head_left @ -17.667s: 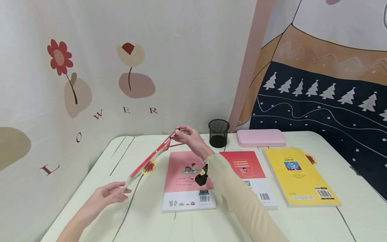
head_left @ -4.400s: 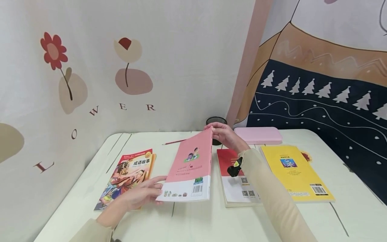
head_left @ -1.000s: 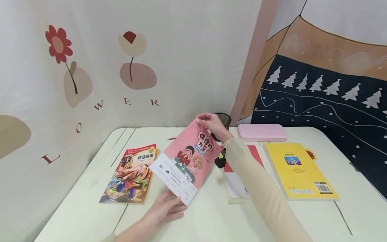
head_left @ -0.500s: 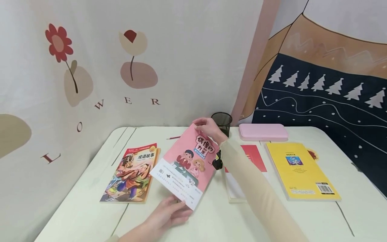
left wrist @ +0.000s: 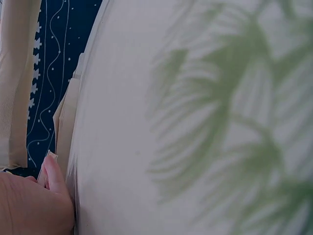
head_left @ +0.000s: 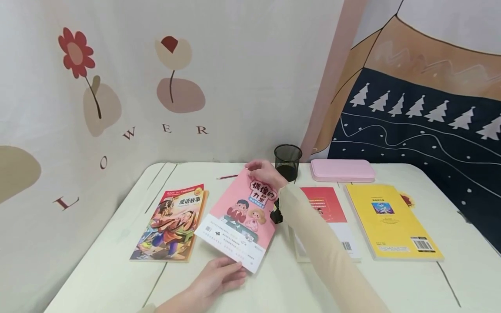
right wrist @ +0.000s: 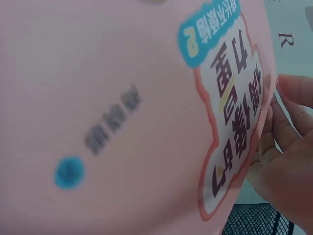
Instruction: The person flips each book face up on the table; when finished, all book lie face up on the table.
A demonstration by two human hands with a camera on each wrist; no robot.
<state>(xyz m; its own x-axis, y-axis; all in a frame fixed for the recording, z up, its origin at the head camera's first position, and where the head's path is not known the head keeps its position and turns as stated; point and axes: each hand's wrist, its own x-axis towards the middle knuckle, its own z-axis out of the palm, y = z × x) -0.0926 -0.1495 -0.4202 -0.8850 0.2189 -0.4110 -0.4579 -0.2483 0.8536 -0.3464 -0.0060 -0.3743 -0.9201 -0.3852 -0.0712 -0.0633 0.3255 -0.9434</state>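
A pink picture book (head_left: 240,208) with a white lower band is held tilted over the table, front cover facing up. At its lower right corner my left hand (head_left: 217,278) pinches it, thumb on the cover. My right hand (head_left: 267,173) grips the top edge; the right wrist view shows those fingers (right wrist: 266,142) partly behind the cover (right wrist: 122,58). To the left lies a colourful storybook (head_left: 170,226), face up. In the left wrist view only part of my left hand (left wrist: 36,203) shows, beside a pale surface with blurred green leaves (left wrist: 195,122).
A red and white book (head_left: 326,204), partly behind my right sleeve, and a yellow book (head_left: 391,226) lie to the right. Along the back are a pencil (head_left: 227,177), a black mesh pen cup (head_left: 287,163) and a pink pencil case (head_left: 342,170). A curtain wall stands behind.
The colourful storybook, earlier in my hands, now lies at the left. The pink book has been lifted and turned from back cover to front; its top edge has just come down slightly leftward.
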